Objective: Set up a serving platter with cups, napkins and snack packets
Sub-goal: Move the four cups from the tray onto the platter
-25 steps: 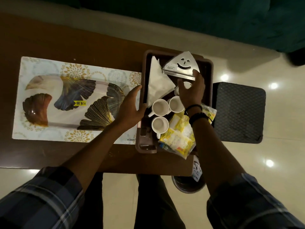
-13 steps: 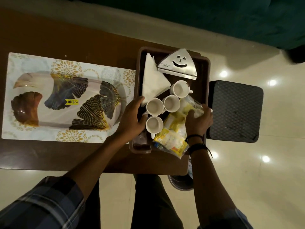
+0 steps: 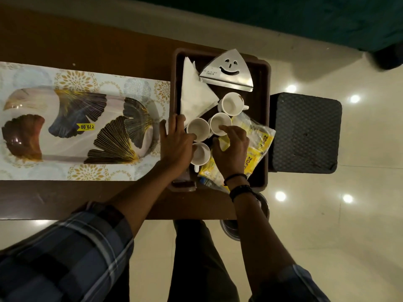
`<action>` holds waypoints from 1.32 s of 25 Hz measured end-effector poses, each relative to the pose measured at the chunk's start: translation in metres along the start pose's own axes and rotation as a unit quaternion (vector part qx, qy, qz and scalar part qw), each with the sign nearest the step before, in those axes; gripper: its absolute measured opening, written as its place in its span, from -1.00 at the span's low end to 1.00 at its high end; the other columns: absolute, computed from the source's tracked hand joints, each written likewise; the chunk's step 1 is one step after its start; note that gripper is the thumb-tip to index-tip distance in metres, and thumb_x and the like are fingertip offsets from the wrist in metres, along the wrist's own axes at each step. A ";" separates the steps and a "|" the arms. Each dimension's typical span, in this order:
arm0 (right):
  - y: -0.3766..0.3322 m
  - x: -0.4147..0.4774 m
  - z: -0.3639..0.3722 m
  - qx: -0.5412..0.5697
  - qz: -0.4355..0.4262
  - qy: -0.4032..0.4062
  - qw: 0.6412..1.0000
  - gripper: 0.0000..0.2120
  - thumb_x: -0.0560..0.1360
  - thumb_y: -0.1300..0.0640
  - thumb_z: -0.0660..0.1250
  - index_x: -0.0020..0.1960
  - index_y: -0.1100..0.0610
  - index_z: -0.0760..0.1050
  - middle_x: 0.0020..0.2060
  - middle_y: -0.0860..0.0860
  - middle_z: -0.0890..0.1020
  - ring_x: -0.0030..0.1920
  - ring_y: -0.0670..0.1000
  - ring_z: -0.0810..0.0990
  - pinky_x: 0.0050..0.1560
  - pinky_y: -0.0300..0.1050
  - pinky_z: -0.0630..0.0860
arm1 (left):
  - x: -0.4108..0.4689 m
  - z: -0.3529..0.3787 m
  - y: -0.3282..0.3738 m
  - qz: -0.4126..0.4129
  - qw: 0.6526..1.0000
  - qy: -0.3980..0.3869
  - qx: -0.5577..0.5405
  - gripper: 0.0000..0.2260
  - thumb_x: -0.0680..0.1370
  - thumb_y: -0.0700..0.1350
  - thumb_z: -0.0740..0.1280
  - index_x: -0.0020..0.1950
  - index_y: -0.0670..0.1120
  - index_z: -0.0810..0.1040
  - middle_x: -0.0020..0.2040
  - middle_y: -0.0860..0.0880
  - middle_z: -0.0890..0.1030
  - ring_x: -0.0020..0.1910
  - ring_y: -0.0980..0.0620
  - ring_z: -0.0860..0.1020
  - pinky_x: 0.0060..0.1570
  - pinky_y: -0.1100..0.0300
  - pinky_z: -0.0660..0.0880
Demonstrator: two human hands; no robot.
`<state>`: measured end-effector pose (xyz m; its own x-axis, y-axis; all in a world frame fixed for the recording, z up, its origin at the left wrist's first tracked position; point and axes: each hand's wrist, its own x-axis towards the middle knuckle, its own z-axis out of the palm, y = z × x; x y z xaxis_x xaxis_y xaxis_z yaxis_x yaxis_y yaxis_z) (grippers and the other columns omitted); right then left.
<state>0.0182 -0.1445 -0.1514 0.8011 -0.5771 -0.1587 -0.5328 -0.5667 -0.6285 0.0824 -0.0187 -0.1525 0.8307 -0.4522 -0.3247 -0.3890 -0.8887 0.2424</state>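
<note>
A leaf-patterned serving platter [image 3: 76, 127] with a yellow price sticker lies on its printed card at the table's left. Beside it, a brown tray [image 3: 265, 101] holds white napkins [image 3: 196, 94], a steel smiley napkin holder [image 3: 229, 70], several white cups and yellow snack packets [image 3: 260, 138]. My left hand [image 3: 176, 142] lies flat over the tray's left rim, its fingertips against the left cup [image 3: 197, 127]. My right hand [image 3: 232, 151] curls over the middle cup [image 3: 220, 122], with a finger inside the rim and the thumb outside. Another cup [image 3: 201, 153] sits between my hands.
The dark wooden table [image 3: 87, 40] ends just right of the tray. A black textured stool [image 3: 305, 131] stands there on the glossy floor. A steel bowl [image 3: 231, 227] shows below the table's near edge, and a green sofa [image 3: 261, 14] lies beyond.
My right hand left the napkin holder, passed over the snack packets and came onto the middle cup. My left hand slid right from the platter's edge onto the tray rim.
</note>
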 end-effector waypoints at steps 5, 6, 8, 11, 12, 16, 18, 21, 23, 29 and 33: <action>0.003 -0.012 -0.008 0.031 0.020 0.001 0.999 -0.64 0.44 0.30 0.37 0.22 0.18 0.53 0.16 0.17 0.51 0.21 0.16 0.47 0.25 -0.14 0.36 | -0.001 0.001 -0.006 0.022 0.998 0.022 -0.046 -0.84 0.51 -0.08 0.33 -0.05 -0.12 0.66 0.41 -0.16 0.34 0.46 -0.22 0.22 0.35 -0.11 0.24; 0.002 -0.014 -0.009 0.035 0.020 0.005 0.999 -0.65 0.44 0.30 0.37 0.22 0.19 0.53 0.15 0.17 0.51 0.20 0.16 0.48 0.26 -0.04 0.42 | -0.005 -0.001 -0.010 0.025 0.997 0.022 -0.069 -0.84 0.52 -0.10 0.32 -0.06 -0.15 0.64 0.43 -0.18 0.33 0.43 -0.23 0.26 0.31 -0.09 0.32; -0.004 -0.020 -0.011 0.061 0.029 -0.001 0.998 -0.66 0.46 0.28 0.38 0.23 0.19 0.53 0.15 0.16 0.51 0.16 0.14 0.52 0.20 0.07 0.49 | -0.016 -0.008 -0.017 0.038 0.994 0.039 -0.099 -0.87 0.53 -0.15 0.33 -0.08 -0.18 0.63 0.43 -0.19 0.32 0.34 -0.22 0.37 0.14 -0.04 0.49; -0.024 -0.033 -0.010 0.150 0.068 -0.069 0.984 -0.65 0.50 0.20 0.38 0.27 0.14 0.48 0.20 0.13 0.52 0.10 0.08 0.56 0.12 0.04 0.56 | -0.035 -0.023 -0.028 0.036 0.982 0.081 -0.168 -0.92 0.48 -0.21 0.38 -0.11 -0.20 0.65 0.40 -0.22 0.35 0.29 -0.23 0.46 0.04 -0.01 0.58; -0.030 -0.037 -0.009 0.175 0.084 -0.106 0.975 -0.62 0.51 0.18 0.38 0.31 0.14 0.46 0.23 0.12 0.53 0.13 0.06 0.56 0.16 0.01 0.56 | -0.042 -0.028 -0.033 0.027 0.977 0.089 -0.193 -0.92 0.47 -0.22 0.39 -0.09 -0.20 0.65 0.40 -0.22 0.35 0.28 -0.23 0.47 0.04 -0.01 0.59; -0.066 -0.053 0.003 0.282 0.050 -0.249 0.925 -0.56 0.50 0.32 0.35 0.37 0.20 0.40 0.26 0.07 0.54 0.23 -0.10 0.55 0.18 -0.15 0.55 | -0.066 -0.049 -0.065 -0.021 0.963 0.139 -0.230 -0.89 0.43 -0.22 0.45 -0.07 -0.17 0.66 0.34 -0.24 0.38 0.23 -0.20 0.50 0.06 0.05 0.57; -0.083 -0.060 0.016 0.244 -0.001 -0.268 0.932 -0.58 0.46 0.41 0.36 0.30 0.21 0.46 0.21 0.12 0.59 0.17 -0.01 0.59 0.12 -0.08 0.60 | -0.072 -0.060 -0.082 -0.048 0.952 0.149 -0.262 -0.87 0.40 -0.17 0.50 -0.11 -0.18 0.66 0.32 -0.24 0.39 0.24 -0.18 0.49 0.10 0.06 0.54; -0.100 -0.066 0.029 0.307 0.058 -0.278 0.908 -0.59 0.46 0.52 0.21 0.26 0.28 0.49 0.11 0.21 0.60 -0.03 0.06 0.63 -0.24 -0.12 0.65 | -0.071 -0.071 -0.109 -0.058 0.947 0.116 -0.294 -0.75 0.34 -0.01 0.53 -0.17 -0.19 0.68 0.28 -0.21 0.47 0.21 -0.13 0.51 0.10 0.10 0.50; -0.107 -0.068 0.032 0.391 0.157 -0.280 0.862 -0.62 0.51 0.48 0.09 0.21 0.24 0.51 0.07 0.26 0.55 -0.14 0.12 0.58 -0.37 -0.14 0.60 | -0.068 -0.078 -0.123 -0.061 0.942 0.107 -0.313 -0.72 0.31 0.03 0.54 -0.21 -0.18 0.68 0.19 -0.16 0.57 0.09 -0.10 0.57 -0.04 0.14 0.51; -0.112 -0.057 0.026 0.542 0.302 -0.284 0.731 -0.71 0.52 0.27 0.09 0.17 0.14 0.48 0.11 0.19 0.54 0.03 0.18 0.57 -0.17 0.06 0.65 | -0.078 -0.084 -0.143 -0.085 0.921 0.162 -0.343 -0.68 0.31 0.01 0.56 -0.08 -0.13 0.58 0.08 -0.05 0.58 0.04 0.01 0.56 -0.13 0.29 0.41; -0.127 -0.051 0.039 0.503 0.215 -0.299 0.782 -0.58 0.41 0.23 0.38 0.24 0.22 0.40 0.11 0.20 0.55 0.03 0.17 0.60 -0.23 -0.02 0.65 | -0.086 -0.089 -0.162 -0.084 0.914 0.184 -0.352 -0.32 0.28 -0.03 0.58 0.27 -0.14 0.33 0.17 -0.04 0.50 0.12 -0.01 0.52 -0.04 0.16 0.52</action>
<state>0.0560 -0.0199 -0.0931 0.7517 -0.0388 -0.6583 -0.5440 0.5279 -0.6523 0.1088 0.1707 -0.0827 0.9833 -0.1427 -0.1130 0.0010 -0.6163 0.7875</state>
